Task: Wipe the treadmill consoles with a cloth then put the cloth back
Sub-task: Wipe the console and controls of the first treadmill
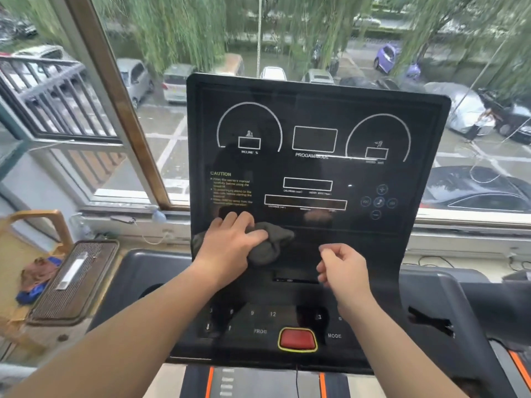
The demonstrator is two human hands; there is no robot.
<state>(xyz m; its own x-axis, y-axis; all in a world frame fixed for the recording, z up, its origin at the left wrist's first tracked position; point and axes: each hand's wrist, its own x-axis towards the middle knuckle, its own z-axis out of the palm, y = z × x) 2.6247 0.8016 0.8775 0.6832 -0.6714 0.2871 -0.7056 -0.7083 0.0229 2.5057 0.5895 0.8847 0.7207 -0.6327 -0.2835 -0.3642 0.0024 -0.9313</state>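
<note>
Nearest the camera: belt [258, 383] with orange stripes, running under the console [313, 168]. Red stop button [298, 338] with a yellow rim sits low on the console, centre, between the "PROG" and "MODE" markings.

Left hand [230, 242]: fingers [254, 234] curled over a grey cloth [273, 242], gripping it and pressing it flat against the console face, at the lower left of the dark display, just below the yellow "CAUTION" text. The cloth is bunched, and part of it shows to the right of and below the hand.

Right hand [343, 267]: held in front of the console to the right of the cloth and apart from it. Its fingers are loosely curled and hold nothing. Whether it touches the panel cannot be told.

The display is unlit; two dial outlines and several empty boxes are printed on it.

To the left, beside the treadmill: brown slatted unit [71, 282], with red and blue rags [37, 275] at its left and a wooden chair [40, 222] behind.

To the right: edge of a second treadmill [474, 311].

Beyond: window [115, 110], parked cars [178, 81], hanging green trees [178, 30].
</note>
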